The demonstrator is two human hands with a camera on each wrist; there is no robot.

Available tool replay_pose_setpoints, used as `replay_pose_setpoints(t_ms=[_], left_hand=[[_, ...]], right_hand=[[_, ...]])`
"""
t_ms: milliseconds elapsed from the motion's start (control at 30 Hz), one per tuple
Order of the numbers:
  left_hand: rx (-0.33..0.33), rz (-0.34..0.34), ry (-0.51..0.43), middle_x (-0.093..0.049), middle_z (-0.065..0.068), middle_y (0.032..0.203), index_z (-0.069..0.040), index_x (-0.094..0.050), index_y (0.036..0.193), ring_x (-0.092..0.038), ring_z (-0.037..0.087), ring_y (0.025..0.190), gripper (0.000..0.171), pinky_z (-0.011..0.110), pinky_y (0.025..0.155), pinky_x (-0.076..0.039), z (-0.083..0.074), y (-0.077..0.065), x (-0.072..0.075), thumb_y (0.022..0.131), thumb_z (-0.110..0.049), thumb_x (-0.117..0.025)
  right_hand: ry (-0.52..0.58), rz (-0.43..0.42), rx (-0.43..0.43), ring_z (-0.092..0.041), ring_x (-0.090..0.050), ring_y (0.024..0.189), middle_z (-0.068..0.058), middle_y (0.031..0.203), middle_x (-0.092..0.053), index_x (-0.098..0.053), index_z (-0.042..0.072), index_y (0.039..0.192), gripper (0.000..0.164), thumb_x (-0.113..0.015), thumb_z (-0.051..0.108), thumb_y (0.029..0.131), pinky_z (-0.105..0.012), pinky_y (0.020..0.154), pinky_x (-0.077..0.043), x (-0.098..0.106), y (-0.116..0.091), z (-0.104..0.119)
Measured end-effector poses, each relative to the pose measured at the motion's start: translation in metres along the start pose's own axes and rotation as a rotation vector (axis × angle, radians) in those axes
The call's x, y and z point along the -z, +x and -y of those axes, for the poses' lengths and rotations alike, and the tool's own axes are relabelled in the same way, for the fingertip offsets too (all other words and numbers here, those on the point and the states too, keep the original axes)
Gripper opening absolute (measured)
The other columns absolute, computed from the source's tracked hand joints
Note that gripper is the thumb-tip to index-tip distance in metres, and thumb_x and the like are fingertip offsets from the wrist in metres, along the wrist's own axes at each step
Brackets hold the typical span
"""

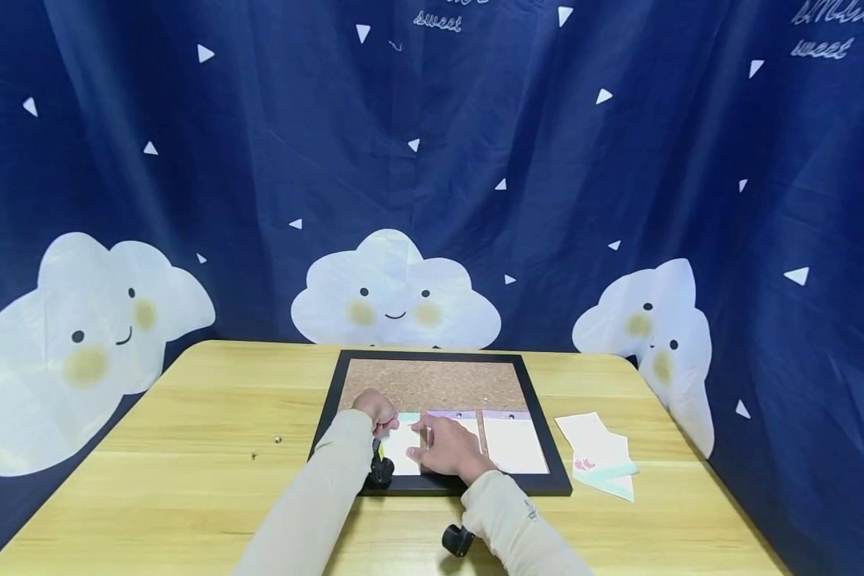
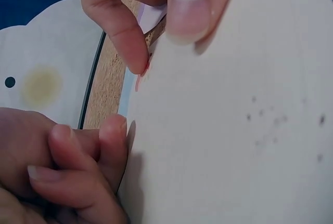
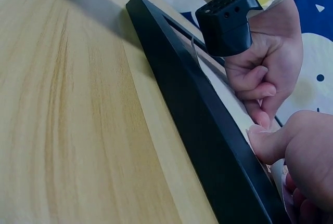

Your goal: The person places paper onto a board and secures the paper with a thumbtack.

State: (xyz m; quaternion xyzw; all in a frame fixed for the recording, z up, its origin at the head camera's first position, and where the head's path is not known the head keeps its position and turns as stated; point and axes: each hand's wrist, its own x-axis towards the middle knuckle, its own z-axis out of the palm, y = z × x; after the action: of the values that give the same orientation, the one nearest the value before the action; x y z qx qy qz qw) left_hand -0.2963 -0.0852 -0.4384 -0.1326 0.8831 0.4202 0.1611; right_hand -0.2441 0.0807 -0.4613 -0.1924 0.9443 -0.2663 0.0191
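Observation:
Three white note sheets lie in a row on a black-framed cork board (image 1: 439, 384). My left hand (image 1: 377, 412) is at the upper edge of the left sheet (image 1: 403, 458), fingers curled. Nothing shows in its grasp, though part of the hand is hidden. On the same sheet rests my right hand (image 1: 450, 446), thumb and index finger spread. In the left wrist view, the right index fingertip (image 2: 139, 65) touches near the sheet's coloured top strip. The middle sheet (image 1: 468, 424) and right sheet (image 1: 514, 444) have purple top strips, each with a small dark round tack.
Two tiny metallic pieces (image 1: 277, 439) lie on the wooden table (image 1: 158, 448) left of the board. To its right are overlapping loose sheets (image 1: 598, 448), one with a pink print. A blue curtain (image 1: 432, 160) with clouds hangs behind.

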Motion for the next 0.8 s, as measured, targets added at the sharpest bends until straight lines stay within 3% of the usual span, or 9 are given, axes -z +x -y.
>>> replay_pose_setpoints(t_ms=[267, 433, 633, 800], left_hand=[[0.022, 0.079, 0.028, -0.047, -0.001, 0.046, 0.001, -0.071, 0.074, -0.035, 0.005, 0.038, 0.02, 0.016, 0.04, -0.031, -0.0015, 0.0022, 0.0057, 0.092, 0.0, -0.062], [0.019, 0.093, 0.098, -0.046, -0.003, 0.047, -0.001, -0.07, 0.069, -0.034, 0.003, 0.039, 0.026, 0.015, 0.04, -0.029, -0.0001, 0.0042, 0.0074, 0.093, -0.003, -0.061], [-0.019, 0.085, 0.211, -0.042, -0.003, 0.046, -0.008, -0.057, 0.055, -0.033, 0.005, 0.039, 0.038, 0.016, 0.04, -0.029, 0.0005, 0.0061, 0.0069, 0.093, -0.005, -0.056], [-0.017, 0.072, 0.265, -0.043, -0.002, 0.048, -0.006, -0.057, 0.058, -0.036, 0.005, 0.041, 0.033, 0.016, 0.04, -0.03, -0.0011, 0.0073, 0.006, 0.091, -0.003, -0.056]], right_hand=[[0.0, 0.004, -0.011, -0.01, -0.049, 0.061, 0.009, 0.07, -0.053, -0.069, 0.018, 0.116, 0.039, -0.074, 0.037, 0.082, -0.029, 0.05, -0.041, -0.0019, 0.0003, -0.0008], [-0.001, -0.007, -0.003, -0.009, -0.049, 0.061, 0.009, 0.07, -0.053, -0.07, 0.018, 0.115, 0.039, -0.075, 0.037, 0.082, -0.029, 0.05, -0.041, -0.0026, -0.0007, -0.0002], [0.0, -0.008, -0.004, -0.009, -0.049, 0.061, 0.009, 0.071, -0.052, -0.07, 0.018, 0.116, 0.039, -0.075, 0.037, 0.082, -0.028, 0.05, -0.041, -0.002, -0.0007, -0.0003], [-0.002, -0.011, -0.006, -0.009, -0.049, 0.061, 0.009, 0.071, -0.053, -0.07, 0.018, 0.116, 0.039, -0.075, 0.037, 0.082, -0.029, 0.05, -0.041, -0.0022, 0.0001, -0.0006]])
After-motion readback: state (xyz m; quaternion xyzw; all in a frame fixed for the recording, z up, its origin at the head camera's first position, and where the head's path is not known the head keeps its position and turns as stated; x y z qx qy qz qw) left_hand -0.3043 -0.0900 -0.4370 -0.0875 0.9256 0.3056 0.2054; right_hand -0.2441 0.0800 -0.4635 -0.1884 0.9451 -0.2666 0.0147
